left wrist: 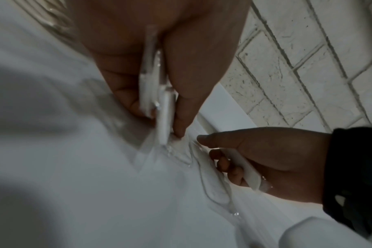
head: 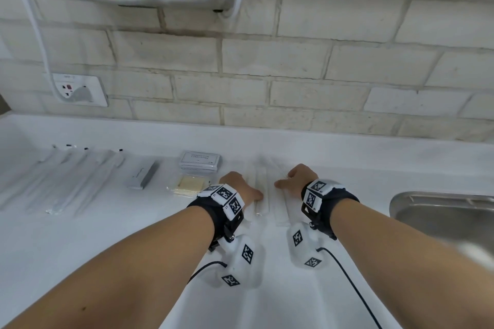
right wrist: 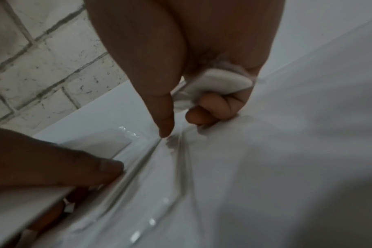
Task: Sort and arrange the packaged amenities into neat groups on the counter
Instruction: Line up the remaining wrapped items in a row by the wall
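Several long white items in clear wrappers (head: 268, 192) lie side by side at the middle of the white counter (head: 347, 165). My left hand (head: 242, 187) is at their left side and pinches one wrapped white packet (left wrist: 165, 107) between thumb and fingers. On their right side, my right hand (head: 296, 177) has its fingers curled round another wrapped white packet (right wrist: 221, 82), thumb pointing down at the wrappers. Both hands stay low over the counter, close together. Their backs hide the fingers in the head view.
A row of clear-wrapped long items (head: 61, 179) lies at the left. Beside it are a grey box (head: 141, 175), a stack of shampoo sachets (head: 200, 161) and a yellowish packet (head: 187, 185). A steel sink (head: 443, 219) sits at the right; a wall socket (head: 77, 89) is behind.
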